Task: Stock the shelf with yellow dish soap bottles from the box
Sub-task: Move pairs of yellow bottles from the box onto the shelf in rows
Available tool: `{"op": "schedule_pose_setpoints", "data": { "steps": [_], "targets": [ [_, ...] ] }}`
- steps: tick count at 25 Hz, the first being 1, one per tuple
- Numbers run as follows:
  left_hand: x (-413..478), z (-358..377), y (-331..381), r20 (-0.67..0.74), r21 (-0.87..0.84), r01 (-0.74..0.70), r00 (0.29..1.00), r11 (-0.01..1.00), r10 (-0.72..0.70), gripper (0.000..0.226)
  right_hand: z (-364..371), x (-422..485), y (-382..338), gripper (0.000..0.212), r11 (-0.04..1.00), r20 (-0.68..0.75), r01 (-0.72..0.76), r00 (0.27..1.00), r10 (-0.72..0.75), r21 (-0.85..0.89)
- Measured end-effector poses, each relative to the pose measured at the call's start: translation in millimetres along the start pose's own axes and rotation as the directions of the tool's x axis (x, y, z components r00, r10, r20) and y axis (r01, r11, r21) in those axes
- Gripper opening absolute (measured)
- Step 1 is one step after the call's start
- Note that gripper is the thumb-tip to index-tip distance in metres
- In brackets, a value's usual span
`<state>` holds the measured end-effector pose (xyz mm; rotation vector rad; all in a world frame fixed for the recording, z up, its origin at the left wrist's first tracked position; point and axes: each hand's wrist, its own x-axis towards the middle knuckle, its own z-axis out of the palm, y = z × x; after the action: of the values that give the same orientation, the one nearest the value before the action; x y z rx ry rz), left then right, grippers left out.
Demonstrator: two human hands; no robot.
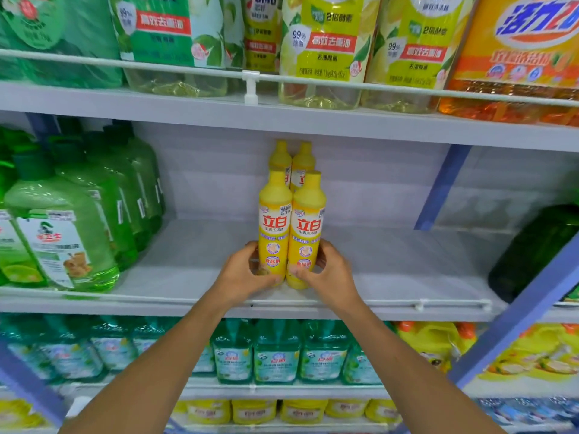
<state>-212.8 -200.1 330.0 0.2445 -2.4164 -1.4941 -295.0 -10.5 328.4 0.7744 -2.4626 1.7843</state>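
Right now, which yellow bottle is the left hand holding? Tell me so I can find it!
Find the middle shelf, with green bottles at its left end. Four yellow bottles stand in its middle, two in front, two behind. It is the front-left bottle, gripped near its base by the left hand; the right hand grips the front-right bottle.
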Motion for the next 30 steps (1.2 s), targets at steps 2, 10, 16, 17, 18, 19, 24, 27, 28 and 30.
{"op": "schedule_pose_setpoints", "data": {
  "steps": [2,10,16,17,18,19,24,27,28,30],
  "targets": [
    [3,0,-3,0.015,-0.005,0.01,1.0,1.0,-0.01,0.055,-6,1,7,0.052,1.0,0.079,-0.011,0.997,0.012,-0.02],
    [35,21,-7,-0.16,0.064,0.042,0.987,0.997,-0.031,0.053,9,34,24,0.053,0.993,-0.049,-0.053,0.998,0.048,-0.103],
    [66,28,-33,-0.238,-0.026,0.053,0.97,0.998,-0.058,0.054,23,61,43,0.04,0.987,-0.084,-0.085,0.992,0.097,0.138],
    [71,30,-37,-0.261,-0.019,0.056,0.964,0.998,-0.059,0.053,26,66,46,0.04,0.984,-0.094,-0.087,0.99,0.102,0.155],
    [76,32,-40,-0.284,-0.006,0.06,0.957,0.998,-0.059,0.052,30,71,48,0.04,0.984,-0.103,-0.09,0.989,0.107,0.154],
    [82,34,-43,-0.302,0.005,0.06,0.952,0.998,-0.055,0.051,34,77,52,0.042,0.986,-0.114,-0.089,0.988,0.106,0.144],
    [106,36,-54,-0.305,0.008,0.018,0.952,1.0,-0.015,0.049,41,96,68,0.064,0.991,-0.15,-0.089,0.983,0.103,0.101],
    [112,36,-53,-0.29,-0.047,-0.02,0.957,0.999,0.006,0.045,38,103,68,0.048,0.991,-0.139,-0.069,0.987,0.084,0.113],
    [114,36,-54,-0.285,-0.064,-0.035,0.959,0.997,0.016,0.044,37,105,68,0.046,0.993,-0.133,-0.054,0.989,0.067,0.101],
    [118,35,-55,-0.279,-0.085,-0.06,0.96,0.995,0.035,0.043,36,110,69,0.043,0.997,-0.133,-0.024,0.991,0.033,0.07]
  ]
}}
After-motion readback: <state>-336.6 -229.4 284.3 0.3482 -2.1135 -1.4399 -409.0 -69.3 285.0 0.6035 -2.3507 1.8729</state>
